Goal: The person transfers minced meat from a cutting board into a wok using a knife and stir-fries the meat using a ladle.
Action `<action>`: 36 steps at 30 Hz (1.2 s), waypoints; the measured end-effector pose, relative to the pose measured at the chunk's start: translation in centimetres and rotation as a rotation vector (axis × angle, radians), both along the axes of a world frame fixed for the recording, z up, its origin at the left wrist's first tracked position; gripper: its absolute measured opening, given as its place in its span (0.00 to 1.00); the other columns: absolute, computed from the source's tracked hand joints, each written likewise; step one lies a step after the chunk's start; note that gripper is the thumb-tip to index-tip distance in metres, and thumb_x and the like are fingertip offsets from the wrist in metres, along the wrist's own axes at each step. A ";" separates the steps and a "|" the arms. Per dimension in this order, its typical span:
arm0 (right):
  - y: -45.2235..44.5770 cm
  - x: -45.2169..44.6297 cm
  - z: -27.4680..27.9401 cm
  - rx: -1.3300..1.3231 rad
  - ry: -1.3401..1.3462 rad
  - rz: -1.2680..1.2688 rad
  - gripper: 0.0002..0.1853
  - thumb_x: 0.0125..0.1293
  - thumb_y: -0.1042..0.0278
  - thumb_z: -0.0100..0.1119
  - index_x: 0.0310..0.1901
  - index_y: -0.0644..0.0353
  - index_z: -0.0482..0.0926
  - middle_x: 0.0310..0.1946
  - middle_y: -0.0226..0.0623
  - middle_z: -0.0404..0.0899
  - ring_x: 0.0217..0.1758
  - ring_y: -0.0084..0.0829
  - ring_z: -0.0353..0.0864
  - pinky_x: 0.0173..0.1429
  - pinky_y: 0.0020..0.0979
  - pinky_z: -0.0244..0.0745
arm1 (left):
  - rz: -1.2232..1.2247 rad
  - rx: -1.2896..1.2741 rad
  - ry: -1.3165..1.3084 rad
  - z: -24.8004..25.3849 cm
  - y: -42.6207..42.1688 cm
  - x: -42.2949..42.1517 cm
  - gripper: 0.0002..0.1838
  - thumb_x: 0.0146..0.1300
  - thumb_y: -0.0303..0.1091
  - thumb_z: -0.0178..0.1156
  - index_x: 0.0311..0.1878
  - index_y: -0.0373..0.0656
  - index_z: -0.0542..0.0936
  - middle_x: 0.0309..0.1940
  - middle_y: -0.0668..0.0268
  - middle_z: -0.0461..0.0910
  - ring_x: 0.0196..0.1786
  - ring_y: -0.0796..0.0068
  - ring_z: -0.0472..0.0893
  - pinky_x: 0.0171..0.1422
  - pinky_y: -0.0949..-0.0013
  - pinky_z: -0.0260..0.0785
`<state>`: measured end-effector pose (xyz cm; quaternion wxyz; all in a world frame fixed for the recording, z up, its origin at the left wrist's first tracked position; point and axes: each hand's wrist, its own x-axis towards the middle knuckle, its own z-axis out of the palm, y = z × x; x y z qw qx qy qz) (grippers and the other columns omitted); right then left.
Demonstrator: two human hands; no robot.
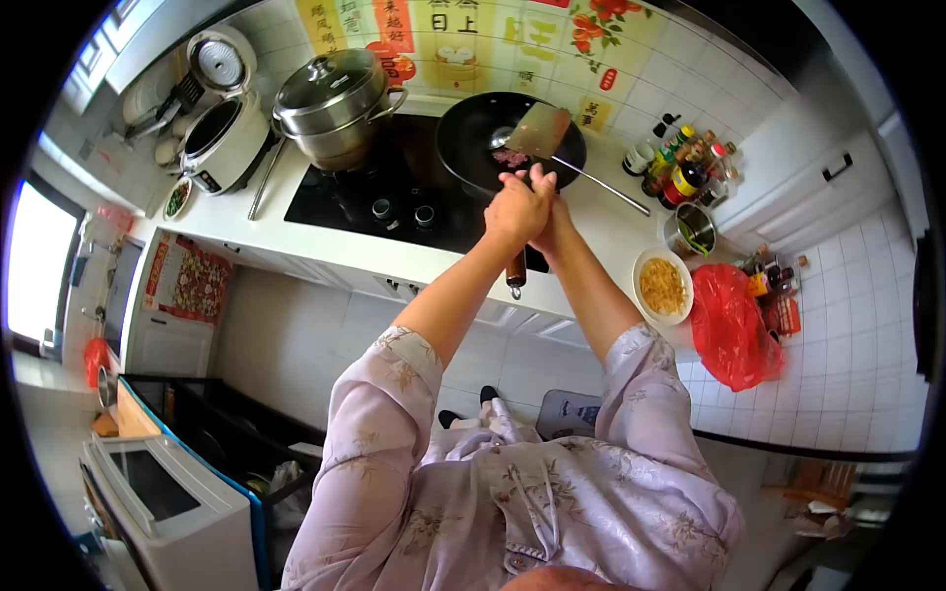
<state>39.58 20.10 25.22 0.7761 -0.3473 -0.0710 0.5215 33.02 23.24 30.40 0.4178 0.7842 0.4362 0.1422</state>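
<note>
In the wok point(460, 141), meat point(510, 158) lies near 2 grips point(516, 209).

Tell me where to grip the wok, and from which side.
Best by the wok's brown handle, likely from the cook's own side: the handle points that way, away from the wide, round pan body, and its end is exposed.

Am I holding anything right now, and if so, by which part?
Can't tell: your left hand overlaps your right hand, hiding any grip; a broad blade shows just beyond.
</note>
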 end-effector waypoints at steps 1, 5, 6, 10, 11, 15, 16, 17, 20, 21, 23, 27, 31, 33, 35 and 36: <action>0.3 0.5 -0.3 0.049 -0.011 0.030 0.18 0.62 0.46 0.44 0.40 0.54 0.67 0.31 0.32 0.73 0.36 0.29 0.73 0.41 0.32 0.69 | 0.040 0.050 -0.053 -0.6 0.0 0.2 0.42 0.53 0.64 0.45 0.51 0.27 0.66 0.41 0.41 0.73 0.50 0.50 0.72 0.52 0.61 0.64; -0.4 1.6 -1.1 -0.077 -0.340 0.136 0.22 0.62 0.44 0.42 0.43 0.54 0.68 0.32 0.29 0.71 0.36 0.26 0.73 0.40 0.32 0.68 | 0.039 -0.272 -0.313 -2.0 1.4 0.2 0.28 0.49 0.52 0.61 0.28 0.28 0.74 0.20 0.61 0.74 0.23 0.76 0.72 0.28 0.72 0.65; -1.4 1.9 -0.1 -0.165 -0.444 0.210 0.22 0.61 0.42 0.43 0.43 0.53 0.71 0.31 0.27 0.73 0.35 0.21 0.73 0.38 0.31 0.67 | 0.032 -0.304 -0.314 -2.1 1.4 -0.1 0.25 0.50 0.51 0.61 0.26 0.31 0.74 0.18 0.63 0.72 0.21 0.78 0.71 0.26 0.74 0.63; -4.0 8.9 0.2 -0.468 -1.416 0.148 0.20 0.59 0.47 0.47 0.41 0.55 0.73 0.34 0.32 0.76 0.39 0.29 0.74 0.41 0.34 0.67 | 0.033 -0.449 -0.374 -1.9 1.2 -1.1 0.16 0.54 0.42 0.60 0.22 0.38 0.72 0.15 0.72 0.66 0.16 0.85 0.61 0.19 0.79 0.52; -5.4 11.0 1.4 -0.649 -1.631 0.045 0.18 0.59 0.51 0.49 0.43 0.56 0.73 0.35 0.35 0.77 0.40 0.33 0.74 0.42 0.36 0.68 | 0.026 -0.381 -0.340 -1.7 1.4 -1.2 0.16 0.54 0.42 0.60 0.22 0.38 0.72 0.15 0.72 0.66 0.16 0.85 0.61 0.19 0.78 0.51; -8.1 19.7 -2.2 -1.066 -2.047 0.138 0.17 0.56 0.55 0.52 0.42 0.58 0.72 0.40 0.41 0.75 0.43 0.44 0.73 0.41 0.42 0.69 | 0.083 -0.217 -0.139 0.6 1.7 -1.6 0.19 0.52 0.46 0.61 0.22 0.39 0.73 0.14 0.73 0.65 0.16 0.84 0.61 0.19 0.77 0.51; -8.2 21.1 -3.4 -1.040 -2.055 0.149 0.17 0.56 0.55 0.52 0.42 0.58 0.72 0.40 0.41 0.75 0.43 0.44 0.73 0.41 0.42 0.69 | 0.100 -0.207 -0.054 0.9 2.2 -1.5 0.19 0.52 0.46 0.61 0.21 0.39 0.73 0.14 0.73 0.65 0.16 0.84 0.61 0.19 0.77 0.51; -7.9 22.5 -5.3 -0.949 -2.008 0.221 0.17 0.55 0.54 0.53 0.40 0.57 0.73 0.37 0.38 0.76 0.40 0.40 0.74 0.40 0.39 0.69 | 0.117 -0.197 0.027 1.3 2.6 -1.3 0.19 0.52 0.47 0.61 0.21 0.39 0.73 0.14 0.73 0.65 0.16 0.83 0.61 0.19 0.77 0.52; -6.5 23.7 -5.4 -0.827 -1.594 0.481 0.16 0.54 0.54 0.53 0.35 0.58 0.74 0.30 0.36 0.77 0.35 0.37 0.75 0.36 0.36 0.68 | 0.145 -0.166 0.118 3.3 2.1 -0.7 0.19 0.50 0.47 0.61 0.19 0.40 0.72 0.11 0.73 0.63 0.13 0.83 0.58 0.16 0.75 0.47; -6.5 23.6 -4.7 -0.807 -1.216 0.644 0.15 0.55 0.55 0.52 0.33 0.60 0.74 0.27 0.36 0.77 0.32 0.38 0.76 0.33 0.37 0.67 | 0.164 -0.207 0.226 4.0 1.8 -0.6 0.19 0.49 0.47 0.61 0.18 0.40 0.72 0.10 0.74 0.61 0.11 0.82 0.56 0.15 0.74 0.44; -7.4 23.1 -3.2 -0.777 -1.223 0.586 0.15 0.55 0.55 0.51 0.31 0.61 0.73 0.24 0.37 0.76 0.29 0.39 0.75 0.33 0.37 0.66 | 0.174 -0.192 0.201 1.9 3.1 -0.6 0.20 0.49 0.47 0.61 0.17 0.41 0.70 0.10 0.74 0.61 0.11 0.82 0.55 0.15 0.74 0.42; -9.5 24.4 -4.6 -0.625 -1.669 0.314 0.16 0.57 0.56 0.49 0.27 0.63 0.71 0.20 0.43 0.72 0.26 0.43 0.71 0.31 0.38 0.64 | 0.163 -0.182 0.224 2.4 3.9 -0.7 0.19 0.51 0.46 0.61 0.18 0.42 0.70 0.11 0.74 0.61 0.12 0.84 0.56 0.15 0.76 0.42; -11.5 25.5 -4.8 -0.519 -1.708 0.239 0.16 0.57 0.55 0.48 0.29 0.63 0.70 0.21 0.46 0.71 0.27 0.45 0.71 0.32 0.38 0.64 | 0.083 -0.312 0.153 0.8 5.8 -1.0 0.16 0.54 0.43 0.60 0.20 0.42 0.71 0.11 0.76 0.60 0.13 0.86 0.56 0.15 0.78 0.44; -12.5 25.6 -4.1 -0.491 -1.685 0.312 0.16 0.58 0.55 0.48 0.31 0.63 0.71 0.21 0.46 0.72 0.27 0.46 0.71 0.32 0.37 0.64 | 0.108 -0.305 0.164 0.9 5.8 -0.6 0.15 0.55 0.39 0.59 0.18 0.42 0.71 0.11 0.76 0.58 0.12 0.86 0.54 0.15 0.79 0.42; -13.6 25.2 -3.5 -0.482 -1.671 0.313 0.16 0.58 0.55 0.48 0.31 0.63 0.71 0.22 0.46 0.72 0.27 0.45 0.71 0.32 0.37 0.64 | 0.119 -0.308 0.144 0.6 6.1 -0.5 0.16 0.55 0.39 0.59 0.17 0.43 0.70 0.10 0.76 0.57 0.12 0.86 0.53 0.15 0.78 0.41; -14.2 25.0 -3.3 -0.471 -1.654 0.320 0.16 0.58 0.55 0.48 0.32 0.63 0.71 0.22 0.46 0.73 0.27 0.45 0.71 0.31 0.37 0.64 | 0.116 -0.311 0.139 0.7 6.1 -0.4 0.16 0.55 0.39 0.59 0.17 0.43 0.70 0.10 0.76 0.57 0.12 0.86 0.53 0.15 0.78 0.41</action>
